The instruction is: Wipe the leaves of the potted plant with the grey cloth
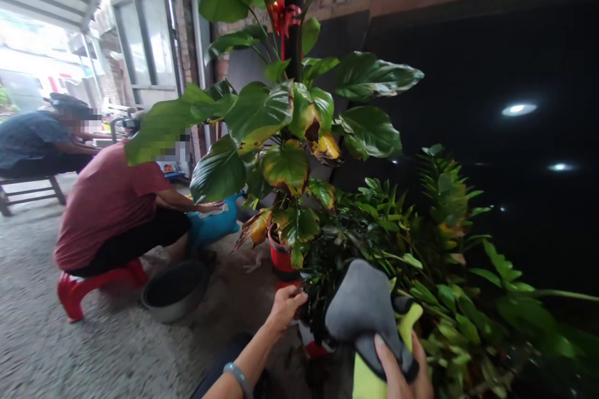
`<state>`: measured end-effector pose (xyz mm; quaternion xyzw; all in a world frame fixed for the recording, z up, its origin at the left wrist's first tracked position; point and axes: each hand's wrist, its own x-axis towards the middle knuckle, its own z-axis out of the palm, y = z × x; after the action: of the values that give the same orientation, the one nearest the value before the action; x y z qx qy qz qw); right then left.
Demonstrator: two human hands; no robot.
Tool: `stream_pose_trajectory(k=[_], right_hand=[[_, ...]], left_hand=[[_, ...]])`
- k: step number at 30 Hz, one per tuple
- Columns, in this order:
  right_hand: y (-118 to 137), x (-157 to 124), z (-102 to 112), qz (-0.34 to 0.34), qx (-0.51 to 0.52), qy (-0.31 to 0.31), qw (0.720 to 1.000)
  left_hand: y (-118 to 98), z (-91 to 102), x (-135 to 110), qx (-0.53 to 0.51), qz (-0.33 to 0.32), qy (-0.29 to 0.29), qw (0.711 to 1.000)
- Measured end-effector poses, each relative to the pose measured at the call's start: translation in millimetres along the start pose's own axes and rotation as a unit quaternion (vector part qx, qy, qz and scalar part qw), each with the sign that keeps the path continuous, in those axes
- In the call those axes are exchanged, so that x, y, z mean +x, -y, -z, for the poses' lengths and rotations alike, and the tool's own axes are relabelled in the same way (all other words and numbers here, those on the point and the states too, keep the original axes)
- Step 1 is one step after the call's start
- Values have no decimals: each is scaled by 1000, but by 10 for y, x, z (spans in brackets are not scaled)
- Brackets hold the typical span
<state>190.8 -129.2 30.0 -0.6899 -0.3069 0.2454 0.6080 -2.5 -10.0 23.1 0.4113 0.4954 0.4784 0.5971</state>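
The person's left hand (pixel 286 305) reaches forward from the lower middle of the view, forearm angled up and to the right with a bracelet (pixel 238 377) on the wrist; its fingers are curled inward at the dark leaves of a low, bushy plant (pixel 374 230), apparently pinching foliage, though what exactly they grip cannot be told. The right hand (pixel 400 371) rises from the bottom edge, palm forward, fingers closed on a grey and yellow-green cloth (pixel 367 312) held up against the same plant's leaves. Just behind stands a tall plant with broad, partly yellowed leaves (pixel 281 131) in a red pot (pixel 279 257) on the concrete floor (pixel 70 349). To the left, another person in a red shirt (pixel 105 199) squats on a red stool (pixel 75 292), one hand on a blue container (pixel 213 224), with a dark basin (pixel 174 290) near the feet. A further person (pixel 37 140) sits at the far left.
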Motion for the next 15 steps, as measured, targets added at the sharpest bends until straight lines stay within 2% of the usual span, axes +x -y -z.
stream_pose_trajectory(k=[2,5,7,9,11,13,15], right_hand=[[100,30,-175,2,-2,5,1000],[82,-239,-435,12,9,50,999],[9,-512,-474,31,30,100,994],[-4,-694,-367,42,47,127,990],[107,-682,-182,18,40,94,995],[317,-488,-40,-32,30,19,999],[522,-235,-38,-61,37,-41,997]], left_hand=[[-5,-22,-17,0,-7,5,1000],[-34,2,2,20,-31,7,999],[-51,51,34,33,-45,-4,998],[-56,94,63,35,-46,-9,998],[-43,107,74,31,-33,0,999],[-18,80,69,24,-18,15,999],[18,28,59,6,-7,25,1000]])
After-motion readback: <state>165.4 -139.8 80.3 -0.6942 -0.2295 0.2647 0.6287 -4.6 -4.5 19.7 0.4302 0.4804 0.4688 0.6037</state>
